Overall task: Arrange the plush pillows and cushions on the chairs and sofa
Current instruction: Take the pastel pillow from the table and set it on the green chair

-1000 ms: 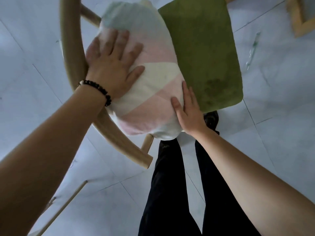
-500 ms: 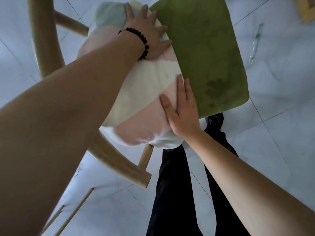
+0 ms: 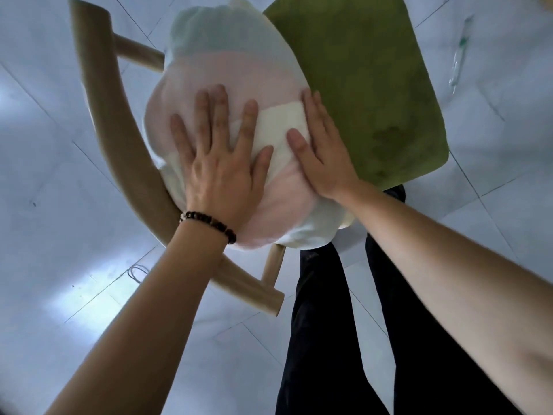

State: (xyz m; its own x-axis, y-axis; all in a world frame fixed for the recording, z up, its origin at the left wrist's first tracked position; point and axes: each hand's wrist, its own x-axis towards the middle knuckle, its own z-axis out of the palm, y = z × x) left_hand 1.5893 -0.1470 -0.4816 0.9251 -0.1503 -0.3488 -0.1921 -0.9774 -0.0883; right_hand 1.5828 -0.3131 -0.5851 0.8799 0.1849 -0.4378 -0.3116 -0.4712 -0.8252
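Head view: the plush pillow (image 3: 227, 85), banded in pale green, pink and cream, is sitting on the green seat cushion (image 3: 368, 85) of the wooden chair (image 3: 98, 121), leaning against the curved backrest. You are pressing your left hand (image 3: 221, 172) flat on its face, fingers (image 3: 206, 115) spread wide and gripping nothing. Half a second ago that hand was reaching up near the pillow's top; it is now back down on the middle. Your right hand (image 3: 324, 151) is lying along the pillow's edge beside the cushion, fingers (image 3: 314, 112) together, palm pushing in. A beaded bracelet (image 3: 209, 223) is showing on the left wrist. Judging from this, you are patting and settling the pillow into place; this chair looks nearly done. Pale tiled floor (image 3: 59, 205) all around.
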